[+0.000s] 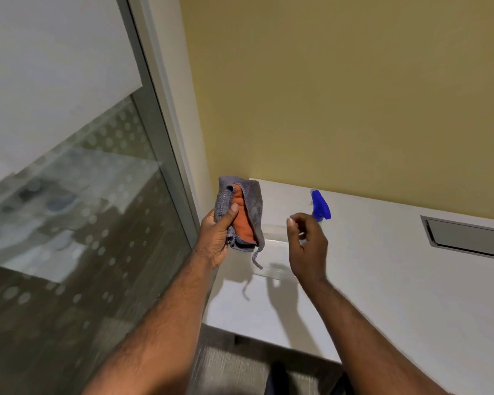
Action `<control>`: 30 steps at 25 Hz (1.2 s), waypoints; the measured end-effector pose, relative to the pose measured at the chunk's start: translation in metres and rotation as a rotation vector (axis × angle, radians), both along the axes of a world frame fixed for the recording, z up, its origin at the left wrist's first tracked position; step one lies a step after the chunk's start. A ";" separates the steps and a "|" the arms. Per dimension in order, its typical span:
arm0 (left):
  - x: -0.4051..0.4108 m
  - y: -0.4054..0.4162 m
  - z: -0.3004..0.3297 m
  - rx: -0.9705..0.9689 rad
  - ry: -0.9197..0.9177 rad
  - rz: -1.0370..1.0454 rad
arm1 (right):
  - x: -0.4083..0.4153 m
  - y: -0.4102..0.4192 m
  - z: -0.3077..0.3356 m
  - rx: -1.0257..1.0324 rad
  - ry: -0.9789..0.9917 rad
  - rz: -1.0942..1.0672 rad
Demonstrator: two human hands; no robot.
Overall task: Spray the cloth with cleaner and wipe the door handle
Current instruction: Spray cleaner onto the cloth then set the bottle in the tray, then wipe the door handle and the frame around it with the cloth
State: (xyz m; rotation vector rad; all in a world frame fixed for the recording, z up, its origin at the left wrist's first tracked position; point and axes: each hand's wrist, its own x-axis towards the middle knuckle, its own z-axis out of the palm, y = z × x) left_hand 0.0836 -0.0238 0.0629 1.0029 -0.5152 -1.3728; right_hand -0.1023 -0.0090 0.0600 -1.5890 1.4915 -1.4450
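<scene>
My left hand is shut on a folded cloth, grey outside and orange inside, held up over the left end of the white counter. A spray bottle with a blue trigger head and a clear body is on the counter by the wall. My right hand hovers right in front of the bottle's neck with its fingers loosely curled and apart, holding nothing. It hides part of the bottle. No door handle is in view.
A white counter runs along the yellow wall, with a grey metal flap set into it at the right. A glass panel with frosted dots and its grey frame stand at the left. Grey carpet lies below.
</scene>
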 end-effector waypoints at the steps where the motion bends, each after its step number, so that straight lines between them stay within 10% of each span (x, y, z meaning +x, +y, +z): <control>1: 0.000 0.009 0.002 -0.004 0.005 -0.007 | 0.013 0.002 0.007 0.206 -0.105 0.174; 5: -0.002 0.048 0.008 -0.023 0.033 0.004 | 0.038 0.023 0.017 0.771 -0.378 0.543; 12: -0.006 0.122 0.023 -0.026 -0.238 0.186 | 0.044 0.056 0.025 0.638 -0.680 0.658; 18: -0.004 0.196 0.025 0.116 -0.594 0.464 | 0.042 0.095 0.032 0.549 -0.482 0.613; 30: -0.050 0.473 0.003 0.366 -0.737 1.014 | 0.049 0.262 0.004 0.435 -0.301 0.885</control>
